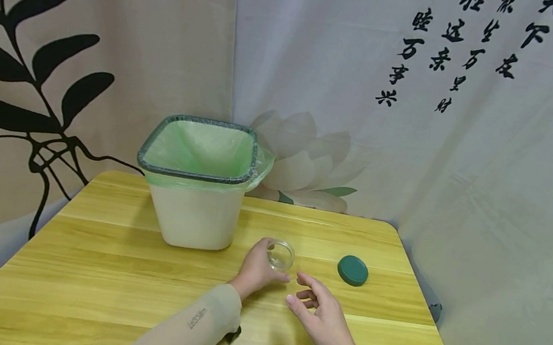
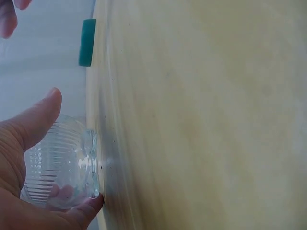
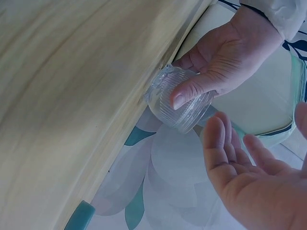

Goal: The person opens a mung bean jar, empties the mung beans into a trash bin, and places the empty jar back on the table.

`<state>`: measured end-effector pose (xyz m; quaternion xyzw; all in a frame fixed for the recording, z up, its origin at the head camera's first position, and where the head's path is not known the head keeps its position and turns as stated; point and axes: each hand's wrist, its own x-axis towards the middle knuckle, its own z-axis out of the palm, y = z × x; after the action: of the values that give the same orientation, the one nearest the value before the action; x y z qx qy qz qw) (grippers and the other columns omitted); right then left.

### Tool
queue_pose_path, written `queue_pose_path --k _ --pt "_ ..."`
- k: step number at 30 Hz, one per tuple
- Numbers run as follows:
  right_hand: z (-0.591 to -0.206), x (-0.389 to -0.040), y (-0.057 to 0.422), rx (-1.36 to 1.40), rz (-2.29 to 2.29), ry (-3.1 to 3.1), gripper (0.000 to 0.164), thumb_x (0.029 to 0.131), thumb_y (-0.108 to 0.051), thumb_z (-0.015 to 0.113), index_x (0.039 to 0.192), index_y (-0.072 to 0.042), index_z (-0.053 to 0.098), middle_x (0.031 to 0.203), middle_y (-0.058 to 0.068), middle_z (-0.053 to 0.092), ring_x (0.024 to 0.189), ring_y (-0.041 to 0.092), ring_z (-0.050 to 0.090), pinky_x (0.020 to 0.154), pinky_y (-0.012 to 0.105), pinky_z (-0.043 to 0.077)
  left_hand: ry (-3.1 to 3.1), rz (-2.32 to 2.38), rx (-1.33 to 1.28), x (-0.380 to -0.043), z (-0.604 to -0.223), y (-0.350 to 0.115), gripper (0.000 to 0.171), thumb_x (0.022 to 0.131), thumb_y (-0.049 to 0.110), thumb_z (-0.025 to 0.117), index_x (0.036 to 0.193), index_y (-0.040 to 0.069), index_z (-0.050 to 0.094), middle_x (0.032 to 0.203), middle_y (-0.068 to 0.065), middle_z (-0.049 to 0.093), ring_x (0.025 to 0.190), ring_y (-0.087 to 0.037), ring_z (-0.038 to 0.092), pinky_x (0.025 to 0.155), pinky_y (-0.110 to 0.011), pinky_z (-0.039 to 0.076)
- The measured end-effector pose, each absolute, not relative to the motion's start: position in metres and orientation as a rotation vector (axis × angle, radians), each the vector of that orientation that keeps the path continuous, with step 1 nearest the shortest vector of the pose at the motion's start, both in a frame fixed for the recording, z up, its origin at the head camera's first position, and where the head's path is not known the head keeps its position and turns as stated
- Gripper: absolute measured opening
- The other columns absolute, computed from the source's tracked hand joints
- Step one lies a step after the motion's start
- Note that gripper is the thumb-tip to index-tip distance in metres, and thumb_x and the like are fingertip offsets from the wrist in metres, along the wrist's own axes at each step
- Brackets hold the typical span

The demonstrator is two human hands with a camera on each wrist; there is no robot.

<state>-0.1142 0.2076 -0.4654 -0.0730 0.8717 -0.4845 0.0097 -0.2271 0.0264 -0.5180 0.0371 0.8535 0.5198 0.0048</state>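
Note:
A small clear glass jar [image 1: 280, 255] with ribbed sides stands near the middle of the table, its lid off. My left hand [image 1: 258, 269] has its fingers around the jar's left side; in the right wrist view the thumb [image 3: 187, 92] lies along the ribbed glass [image 3: 168, 91]. Just right of the jar, my right hand [image 1: 317, 314] hovers with loosely bent fingers and nothing between them. Beyond it, a round green lid [image 1: 353, 270] lies flat on the wood, apart from both hands. The left wrist view shows the jar [image 2: 67, 163] right at the table surface.
A white bin [image 1: 196, 217] lined with a green bag stands at the back left of the wooden table [image 1: 92, 288]. Behind the table hangs a printed cloth [image 1: 319, 59] with a plant, a flower and black writing.

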Motion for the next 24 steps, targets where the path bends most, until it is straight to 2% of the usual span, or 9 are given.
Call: queue_pose_path --k 9,17,24 --pt "-0.463 -0.115 0.207 -0.224 -1.526 2.707 0.056 0.099 -0.041 0.077 0.149 -0.021 0.061 0.147 -0.003 0.067 0.108 0.013 0.071 0.081 0.023 0.059 2.739 1.525 0.138 -0.230 -0.516 0.028 0.098 0.066 0.027 0.105 0.146 0.005 0.054 0.145 -0.017 0.064 0.131 -0.039 0.061 0.110 -0.055 0.054" --pt "-0.464 -0.115 0.209 -0.236 -1.525 2.698 0.056 0.099 -0.041 0.076 0.149 -0.020 0.061 0.146 0.007 0.068 0.106 0.015 0.072 0.080 0.024 0.059 2.776 1.441 0.093 -0.231 -0.516 0.034 0.103 0.063 0.036 0.106 0.148 0.011 0.055 0.145 -0.011 0.066 0.130 -0.037 0.058 0.109 -0.053 0.053" --pt "-0.466 -0.115 0.210 -0.244 -1.521 2.703 0.057 0.100 -0.040 0.076 0.150 -0.018 0.061 0.145 0.006 0.068 0.107 0.015 0.072 0.079 0.024 0.059 2.774 1.425 0.091 -0.229 -0.515 0.039 0.109 0.062 0.038 0.106 0.151 0.009 0.052 0.145 -0.015 0.065 0.132 -0.040 0.058 0.111 -0.056 0.053"
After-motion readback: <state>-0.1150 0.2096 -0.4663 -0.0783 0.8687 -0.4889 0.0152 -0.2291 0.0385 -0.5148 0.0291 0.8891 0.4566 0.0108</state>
